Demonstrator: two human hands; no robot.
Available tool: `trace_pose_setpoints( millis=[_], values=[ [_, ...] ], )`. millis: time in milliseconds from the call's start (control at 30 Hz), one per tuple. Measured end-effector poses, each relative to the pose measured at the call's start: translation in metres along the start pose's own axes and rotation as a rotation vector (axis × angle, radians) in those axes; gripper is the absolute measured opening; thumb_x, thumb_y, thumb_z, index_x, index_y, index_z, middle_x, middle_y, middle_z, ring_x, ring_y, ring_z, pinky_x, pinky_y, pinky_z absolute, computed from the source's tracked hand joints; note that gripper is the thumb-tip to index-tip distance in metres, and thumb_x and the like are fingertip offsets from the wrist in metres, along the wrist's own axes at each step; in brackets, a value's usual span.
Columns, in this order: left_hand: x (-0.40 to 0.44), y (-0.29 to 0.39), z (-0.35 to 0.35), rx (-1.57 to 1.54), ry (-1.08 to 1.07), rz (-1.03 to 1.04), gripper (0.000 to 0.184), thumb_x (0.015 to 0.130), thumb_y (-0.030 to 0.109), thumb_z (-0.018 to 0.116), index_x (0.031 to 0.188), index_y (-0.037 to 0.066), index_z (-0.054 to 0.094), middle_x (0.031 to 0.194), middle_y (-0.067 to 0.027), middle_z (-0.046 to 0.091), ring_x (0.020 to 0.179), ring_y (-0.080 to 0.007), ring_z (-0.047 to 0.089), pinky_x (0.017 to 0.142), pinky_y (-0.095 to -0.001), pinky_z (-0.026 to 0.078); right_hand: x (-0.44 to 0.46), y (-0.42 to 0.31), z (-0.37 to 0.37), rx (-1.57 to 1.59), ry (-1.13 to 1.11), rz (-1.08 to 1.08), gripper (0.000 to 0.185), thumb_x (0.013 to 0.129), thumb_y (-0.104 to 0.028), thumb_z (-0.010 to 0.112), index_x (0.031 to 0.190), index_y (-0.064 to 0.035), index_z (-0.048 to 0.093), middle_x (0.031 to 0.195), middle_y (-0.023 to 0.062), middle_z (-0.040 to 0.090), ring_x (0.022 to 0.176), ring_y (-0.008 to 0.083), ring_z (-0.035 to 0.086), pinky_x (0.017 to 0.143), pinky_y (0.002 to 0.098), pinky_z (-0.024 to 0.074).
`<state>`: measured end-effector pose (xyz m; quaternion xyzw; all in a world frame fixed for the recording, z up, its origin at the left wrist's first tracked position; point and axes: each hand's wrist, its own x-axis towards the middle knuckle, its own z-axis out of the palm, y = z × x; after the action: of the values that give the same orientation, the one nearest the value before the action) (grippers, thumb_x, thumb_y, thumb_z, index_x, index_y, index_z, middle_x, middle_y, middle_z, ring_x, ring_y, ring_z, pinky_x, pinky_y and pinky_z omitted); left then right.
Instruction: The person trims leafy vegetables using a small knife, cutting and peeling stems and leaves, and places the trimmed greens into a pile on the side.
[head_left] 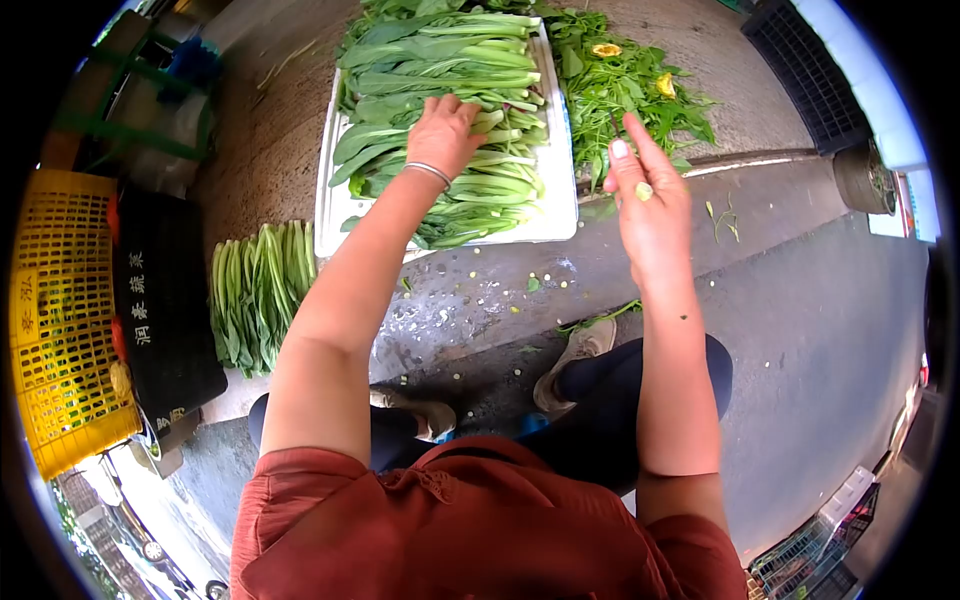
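A white tray (560,215) holds rows of choy sum (450,55), with pale stem ends to the right and leaves to the left. My left hand (443,135), a bracelet at its wrist, is over the middle of these rows, fingers curled down on the stems. Right of the tray, my right hand (655,195) is raised, thumb and index finger pointing forward and the other fingers folded. A thin dark edge shows by its fingertips; what it belongs to is unclear. A pale green stem slice (644,190) sticks to this hand near the thumb.
Loose leafy trimmings (630,85) lie beyond the tray's right side. Another choy sum bunch (262,295) is on the left, beside a black crate (165,300) and a yellow crate (65,320). A dark crate (805,70) stands far right. Stem slices dot the ground.
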<state>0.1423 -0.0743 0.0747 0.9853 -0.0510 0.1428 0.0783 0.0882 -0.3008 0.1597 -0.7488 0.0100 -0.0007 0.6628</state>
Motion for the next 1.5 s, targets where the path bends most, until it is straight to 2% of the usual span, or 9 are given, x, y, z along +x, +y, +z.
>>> trace_pose_setpoints(
  millis=[167, 333, 467, 500, 667, 767, 1000, 1233, 1500],
  values=[
    [-0.006, -0.018, -0.015, -0.089, 0.037, -0.026, 0.037, 0.068, 0.029, 0.072, 0.098, 0.01, 0.062, 0.082, -0.0082, 0.058, 0.082, -0.0269, 0.055, 0.077, -0.0342, 0.046, -0.004, 0.003, 0.001, -0.008, -0.078, 0.048, 0.044, 0.087, -0.025, 0.055, 0.123, 0.0008, 0.046, 0.066, 0.0007, 0.053, 0.058, 0.0062, 0.046, 0.053, 0.0203, 0.0387],
    [-0.024, 0.007, -0.075, -0.526, -0.027, 0.021, 0.031, 0.076, 0.034, 0.066, 0.091, 0.007, 0.062, 0.08, -0.0073, 0.063, 0.079, -0.021, 0.06, 0.103, -0.0434, 0.022, -0.011, 0.009, 0.013, 0.11, -0.238, -0.087, 0.046, 0.087, -0.027, 0.056, 0.122, 0.0011, 0.046, 0.071, 0.0023, 0.056, 0.062, 0.0068, 0.048, 0.056, 0.0219, 0.0404],
    [-0.037, 0.033, -0.103, -0.861, -0.24, 0.083, 0.028, 0.082, 0.023, 0.063, 0.096, -0.001, 0.057, 0.079, -0.0018, 0.058, 0.076, -0.0066, 0.048, 0.067, -0.0228, 0.042, -0.021, -0.001, 0.025, 0.226, -0.372, -0.114, 0.045, 0.088, -0.026, 0.055, 0.122, 0.0014, 0.046, 0.084, 0.0045, 0.059, 0.07, 0.0073, 0.05, 0.062, 0.0213, 0.0424],
    [-0.036, 0.039, -0.107, -0.859, -0.183, 0.111, 0.03, 0.078, 0.021, 0.066, 0.096, -0.001, 0.06, 0.08, -0.0122, 0.063, 0.071, -0.0156, 0.059, 0.068, -0.0286, 0.047, -0.021, -0.002, 0.026, 0.252, -0.386, -0.143, 0.045, 0.088, -0.025, 0.055, 0.123, 0.0017, 0.045, 0.088, 0.0053, 0.059, 0.072, 0.0073, 0.051, 0.064, 0.0212, 0.043],
    [-0.036, 0.045, -0.114, -0.941, -0.342, 0.048, 0.026, 0.081, 0.023, 0.063, 0.096, 0.002, 0.058, 0.079, -0.0012, 0.059, 0.074, -0.0078, 0.053, 0.071, -0.0227, 0.045, -0.014, 0.005, 0.025, 0.169, -0.354, -0.232, 0.038, 0.089, -0.023, 0.054, 0.118, 0.0011, 0.051, 0.087, 0.0042, 0.059, 0.069, 0.0059, 0.05, 0.061, 0.0196, 0.0423],
    [-0.036, 0.039, -0.111, -1.326, -0.336, -0.016, 0.026, 0.081, 0.022, 0.064, 0.099, 0.004, 0.058, 0.079, -0.0016, 0.06, 0.074, -0.0096, 0.057, 0.07, -0.0236, 0.047, -0.004, 0.011, 0.015, 0.384, -0.205, 0.296, 0.028, 0.089, -0.021, 0.053, 0.111, -0.0045, 0.057, 0.063, -0.0042, 0.046, 0.048, 0.0017, 0.035, 0.041, 0.0166, 0.0278],
    [0.01, 0.019, -0.042, -0.163, -0.267, -0.118, 0.056, 0.065, 0.044, 0.07, 0.109, 0.011, 0.059, 0.09, -0.0154, 0.064, 0.082, -0.0312, 0.062, 0.075, -0.038, 0.05, 0.013, 0.018, 0.005, 0.506, -0.002, 0.41, 0.038, 0.086, -0.023, 0.057, 0.118, -0.0036, 0.049, 0.063, -0.0016, 0.048, 0.046, 0.0038, 0.036, 0.038, 0.0174, 0.0265],
    [0.002, 0.009, 0.019, -0.012, -0.082, -0.111, 0.043, 0.065, 0.034, 0.071, 0.102, 0.014, 0.063, 0.097, -0.0117, 0.061, 0.086, -0.0256, 0.059, 0.079, -0.0356, 0.047, 0.009, 0.013, 0.003, 0.429, -0.072, 0.345, 0.036, 0.086, -0.026, 0.056, 0.115, -0.0047, 0.05, 0.064, -0.0022, 0.048, 0.05, 0.0042, 0.038, 0.042, 0.0186, 0.029],
    [-0.024, 0.01, -0.083, -1.146, -0.015, -0.232, 0.023, 0.07, 0.009, 0.074, 0.089, 0.004, 0.063, 0.082, 0.0007, 0.064, 0.073, -0.0053, 0.055, 0.068, -0.0206, 0.047, -0.001, 0.017, 0.023, 0.198, -0.201, -0.074, 0.038, 0.087, -0.025, 0.055, 0.116, -0.0005, 0.052, 0.071, -0.0001, 0.054, 0.063, 0.0058, 0.047, 0.057, 0.0204, 0.0391]
  ],
)
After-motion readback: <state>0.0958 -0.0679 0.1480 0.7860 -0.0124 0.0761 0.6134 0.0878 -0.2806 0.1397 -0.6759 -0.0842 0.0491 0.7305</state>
